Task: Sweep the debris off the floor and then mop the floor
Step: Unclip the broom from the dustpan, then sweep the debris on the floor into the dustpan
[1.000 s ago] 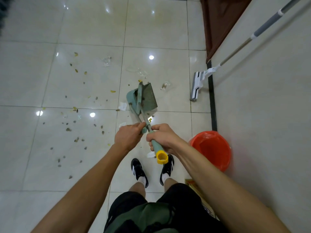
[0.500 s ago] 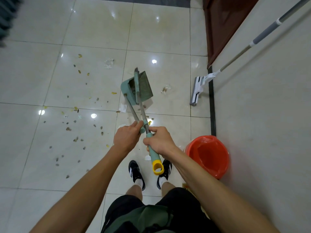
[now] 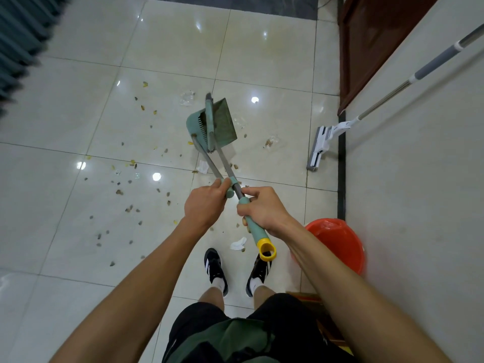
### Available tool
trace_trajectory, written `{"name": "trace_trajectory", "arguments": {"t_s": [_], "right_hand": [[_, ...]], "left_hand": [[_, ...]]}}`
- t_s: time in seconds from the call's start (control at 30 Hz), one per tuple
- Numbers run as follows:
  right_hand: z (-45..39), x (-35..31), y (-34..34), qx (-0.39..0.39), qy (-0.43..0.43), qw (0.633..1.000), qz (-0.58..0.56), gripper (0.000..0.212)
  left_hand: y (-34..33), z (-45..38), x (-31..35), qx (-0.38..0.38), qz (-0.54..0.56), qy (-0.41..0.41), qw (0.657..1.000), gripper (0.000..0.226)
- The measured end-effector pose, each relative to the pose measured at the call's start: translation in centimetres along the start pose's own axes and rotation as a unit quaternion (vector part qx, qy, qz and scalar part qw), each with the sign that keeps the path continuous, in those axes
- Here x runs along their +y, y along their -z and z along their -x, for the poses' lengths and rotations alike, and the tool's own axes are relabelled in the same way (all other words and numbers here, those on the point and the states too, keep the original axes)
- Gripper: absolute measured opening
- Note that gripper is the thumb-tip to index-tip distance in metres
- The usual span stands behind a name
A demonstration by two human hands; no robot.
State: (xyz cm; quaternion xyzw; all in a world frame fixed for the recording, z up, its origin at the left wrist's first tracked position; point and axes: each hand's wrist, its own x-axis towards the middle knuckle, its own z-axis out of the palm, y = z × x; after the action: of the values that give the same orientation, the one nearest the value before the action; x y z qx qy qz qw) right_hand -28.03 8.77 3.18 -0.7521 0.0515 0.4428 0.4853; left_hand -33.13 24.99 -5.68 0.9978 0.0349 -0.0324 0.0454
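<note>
A green broom (image 3: 209, 121) sits clipped into a green dustpan (image 3: 222, 124), both held off the glossy tiled floor (image 3: 78, 218) in front of me. My left hand (image 3: 204, 204) grips the top of the dustpan's handle. My right hand (image 3: 264, 210) grips the broom's green handle just above its yellow end cap (image 3: 267, 248). Several leaf bits and scraps of debris (image 3: 128, 208) lie scattered over the tiles to the left, with white paper scraps (image 3: 238, 243) near my shoes. A white flat mop (image 3: 320, 145) leans against the right wall.
A red bucket (image 3: 337, 242) stands by the right wall beside my right arm. A brown door (image 3: 372, 43) is at the upper right. A dark ribbed object (image 3: 23, 43) fills the upper left corner. My two shoes (image 3: 216, 268) stand on the tiles below.
The broom and dustpan have risen and shifted away from me, and my hands moved with them. The view tilted so more floor shows ahead.
</note>
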Motion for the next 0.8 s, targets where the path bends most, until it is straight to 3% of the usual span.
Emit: {"name": "trace_trajectory", "arguments": {"t_s": [0.17, 0.27, 0.4, 0.57, 0.8], "right_hand": [[-0.3, -0.2, 0.1, 0.014, 0.024, 0.997, 0.072, 0.060], [-0.4, 0.4, -0.1, 0.038, 0.047, 0.990, 0.131, 0.047], [-0.6, 2.2, 1.3, 0.064, 0.074, 0.975, 0.200, 0.043], [-0.3, 2.6, 3.6, 0.089, 0.124, 0.962, 0.228, 0.051], [-0.1, 4.8, 5.0, 0.112, 0.161, 0.939, 0.284, 0.074]], "left_hand": [[0.4, -0.2, 0.9, -0.014, -0.026, 0.039, 0.999, 0.035], [0.4, -0.2, 1.8, -0.044, -0.030, 0.056, 0.997, 0.033], [1.9, 0.6, 0.1, -0.022, 0.035, 0.110, 0.993, 0.022], [3.2, 0.5, -1.1, -0.026, 0.045, 0.151, 0.987, 0.028], [1.3, 3.6, -0.5, -0.037, 0.082, 0.149, 0.985, 0.025]]}}
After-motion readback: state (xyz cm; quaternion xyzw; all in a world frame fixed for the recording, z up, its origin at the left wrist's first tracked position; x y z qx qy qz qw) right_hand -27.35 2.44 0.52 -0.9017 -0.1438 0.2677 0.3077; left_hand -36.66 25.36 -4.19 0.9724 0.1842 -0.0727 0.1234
